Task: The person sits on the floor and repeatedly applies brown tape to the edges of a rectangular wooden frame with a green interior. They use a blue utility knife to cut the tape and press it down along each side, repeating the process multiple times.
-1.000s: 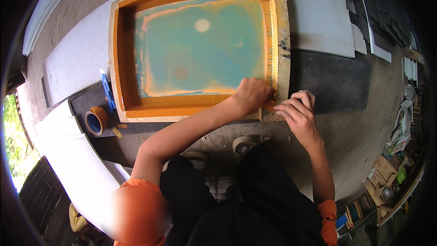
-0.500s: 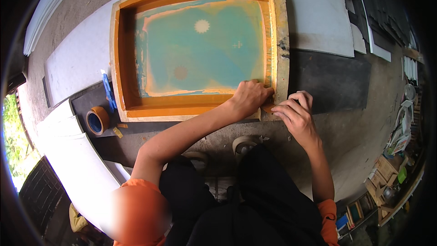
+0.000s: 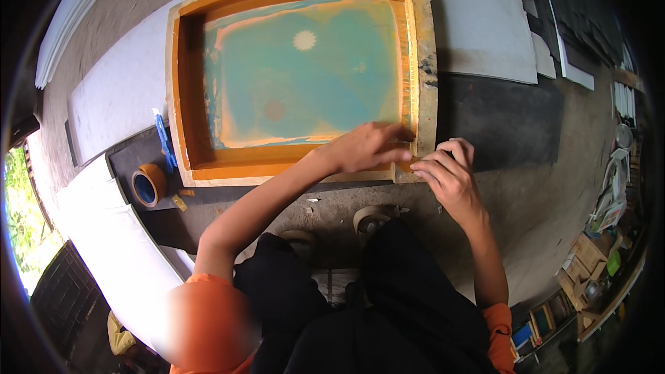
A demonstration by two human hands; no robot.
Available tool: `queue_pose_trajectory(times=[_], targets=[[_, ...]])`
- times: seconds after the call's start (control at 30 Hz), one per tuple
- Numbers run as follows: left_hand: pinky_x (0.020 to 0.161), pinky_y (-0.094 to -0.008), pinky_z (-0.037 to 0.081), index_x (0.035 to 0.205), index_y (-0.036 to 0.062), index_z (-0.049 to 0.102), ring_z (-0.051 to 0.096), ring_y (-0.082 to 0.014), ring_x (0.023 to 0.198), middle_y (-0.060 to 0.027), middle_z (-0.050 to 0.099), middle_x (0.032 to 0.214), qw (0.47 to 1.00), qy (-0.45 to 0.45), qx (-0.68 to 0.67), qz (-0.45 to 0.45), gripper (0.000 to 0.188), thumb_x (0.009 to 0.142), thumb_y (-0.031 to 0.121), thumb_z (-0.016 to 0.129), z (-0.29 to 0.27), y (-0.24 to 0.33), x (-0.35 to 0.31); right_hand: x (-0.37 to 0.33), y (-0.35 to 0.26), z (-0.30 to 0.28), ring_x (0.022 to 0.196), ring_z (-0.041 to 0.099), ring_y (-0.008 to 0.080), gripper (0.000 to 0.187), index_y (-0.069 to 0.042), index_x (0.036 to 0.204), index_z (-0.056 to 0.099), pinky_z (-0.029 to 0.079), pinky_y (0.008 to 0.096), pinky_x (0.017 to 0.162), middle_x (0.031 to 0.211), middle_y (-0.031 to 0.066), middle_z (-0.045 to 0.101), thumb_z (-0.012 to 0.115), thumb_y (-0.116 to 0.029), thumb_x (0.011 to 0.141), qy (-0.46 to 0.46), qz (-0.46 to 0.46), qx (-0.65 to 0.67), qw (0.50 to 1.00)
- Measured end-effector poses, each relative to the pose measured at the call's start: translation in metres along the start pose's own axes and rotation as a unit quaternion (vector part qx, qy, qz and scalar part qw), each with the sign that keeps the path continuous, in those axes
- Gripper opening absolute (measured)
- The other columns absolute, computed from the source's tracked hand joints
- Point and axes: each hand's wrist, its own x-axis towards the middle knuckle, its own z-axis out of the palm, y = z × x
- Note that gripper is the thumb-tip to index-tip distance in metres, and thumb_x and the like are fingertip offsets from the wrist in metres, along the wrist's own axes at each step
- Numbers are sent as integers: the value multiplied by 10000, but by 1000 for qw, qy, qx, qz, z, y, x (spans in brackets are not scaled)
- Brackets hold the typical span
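Note:
A wooden screen-printing frame (image 3: 431, 41) lies in front of me, its inner walls lined with brown tape. Its mesh (image 3: 312, 86) is coated green-blue, with a pale starburst shape and a fainter reddish round mark. At the near right inner corner is my left hand (image 3: 367, 147), fingers stretched out and apart, palm down. My right hand (image 3: 451, 174) is just outside that corner, thumb and forefinger pinching the end of a short strip of brown tape (image 3: 404, 166). The strip's other end is partly hidden under my left hand.
Left of the frame lie a roll of brown tape (image 3: 148, 185) and a blue utility knife (image 3: 165, 140). Small tape scraps (image 3: 179, 202) are beside the roll. White boards (image 3: 485, 21) and a black board (image 3: 502, 121) lie under and around the frame. Wooden crates (image 3: 585, 263) stand far right.
My left hand has drawn back slightly to the left from the corner and its fingers have straightened. The right hand stays at the corner, pinching the tape. The frame has shifted very slightly in view.

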Motion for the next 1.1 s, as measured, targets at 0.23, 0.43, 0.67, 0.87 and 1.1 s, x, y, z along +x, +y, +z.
queue_pose_trajectory(times=[0.23, 0.43, 0.67, 0.87, 1.1], targets=[[969, -430, 367, 1351, 43, 208, 472, -323, 1138, -124, 569, 1152, 981, 66, 136, 121, 781, 758, 233, 679, 11, 4, -28, -1, 0, 0, 837, 494, 189, 170, -84, 779, 623, 350, 405, 849, 766, -18, 555, 705, -45, 636, 3, -4, -3, 1000], [964, -428, 345, 1355, 20, 193, 554, -303, 1028, -111, 541, 1203, 988, -1, 110, 109, 727, 790, 155, 629, 10, 3, -27, -1, -2, 2, 839, 498, 190, 163, -81, 781, 626, 350, 412, 857, 753, -13, 555, 701, -39, 642, 4, -2, -9, 1000], [967, -439, 292, 1312, 45, 193, 512, -290, 1068, -82, 532, 1195, 966, 48, 191, 170, 593, 847, 153, 545, 20, -20, -20, -8, 1, 8, 838, 507, 187, 170, -77, 808, 648, 348, 439, 890, 743, -4, 554, 689, -25, 651, -15, -28, -21, 999], [974, -423, 279, 1190, 52, 338, 475, -292, 1108, -73, 506, 1193, 969, 50, 131, 204, 404, 844, 125, 535, 23, -29, -24, -10, 0, 9, 842, 509, 184, 179, -71, 818, 652, 348, 446, 895, 741, -3, 562, 689, -24, 649, -13, -28, -25, 999], [922, -405, 384, 1149, 30, 342, 493, -347, 1059, -153, 520, 1118, 980, 23, 10, 199, 410, 806, 37, 567, 24, -28, -22, -8, 0, 7, 836, 510, 184, 171, -67, 816, 657, 362, 432, 890, 747, 4, 571, 677, -21, 652, -14, -43, -52, 998]])
